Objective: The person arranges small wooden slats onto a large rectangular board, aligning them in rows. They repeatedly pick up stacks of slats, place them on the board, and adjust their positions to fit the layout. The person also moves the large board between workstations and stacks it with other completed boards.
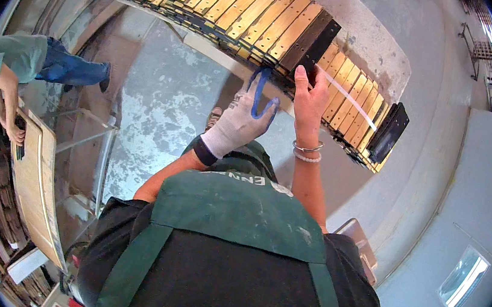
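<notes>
A long stack of yellowish wooden slats [239,4], with drilled holes and dark edges, runs across the far side. On top of it lie dark brown-black slats [309,39]. My right hand [310,106], bare and with two bracelets at the wrist, grips their near end, thumb on the upper side. Beside it, my left hand [238,119] wears a grey glove with blue fingers. Its fingers reach to the near edge of the stack, while the thumb stands apart. The left fingertips are partly hidden at that edge.
A white strap [352,100] crosses the lower slats at right, near a black slat bundle [389,132]. On the left a person in a light green top [17,58] handles dark pieces at a wooden board [37,172]. A metal frame [103,161] stands between us.
</notes>
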Motion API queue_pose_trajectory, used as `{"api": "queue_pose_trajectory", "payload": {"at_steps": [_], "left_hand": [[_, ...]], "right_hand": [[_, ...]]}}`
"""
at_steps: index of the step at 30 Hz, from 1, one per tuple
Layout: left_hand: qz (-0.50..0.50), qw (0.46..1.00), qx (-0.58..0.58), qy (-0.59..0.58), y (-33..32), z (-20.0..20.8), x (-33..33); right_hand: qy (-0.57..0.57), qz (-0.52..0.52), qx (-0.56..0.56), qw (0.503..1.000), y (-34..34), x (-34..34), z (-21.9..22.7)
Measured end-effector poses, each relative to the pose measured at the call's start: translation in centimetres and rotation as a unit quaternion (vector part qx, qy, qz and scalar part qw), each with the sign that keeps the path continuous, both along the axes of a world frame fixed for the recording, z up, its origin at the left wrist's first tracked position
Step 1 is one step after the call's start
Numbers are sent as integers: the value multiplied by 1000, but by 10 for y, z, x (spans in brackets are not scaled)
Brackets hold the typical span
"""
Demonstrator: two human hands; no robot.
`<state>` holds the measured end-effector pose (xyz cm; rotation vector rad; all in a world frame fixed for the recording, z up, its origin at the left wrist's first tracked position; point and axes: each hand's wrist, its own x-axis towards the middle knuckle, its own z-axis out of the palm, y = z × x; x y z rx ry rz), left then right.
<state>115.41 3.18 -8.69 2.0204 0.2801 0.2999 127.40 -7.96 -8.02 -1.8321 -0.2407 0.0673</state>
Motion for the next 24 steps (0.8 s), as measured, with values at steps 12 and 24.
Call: {"api": "queue_pose_trajectory", "payload": {"at_steps": [12, 24], "left_hand": [[-77, 997, 17, -5, -5, -9, -3], [-57, 996, 65, -26, 7, -6, -4]], "right_hand": [[25, -1, -34, 999, -22, 9, 1], [43, -10, 16, 999, -22, 7, 0]]}}
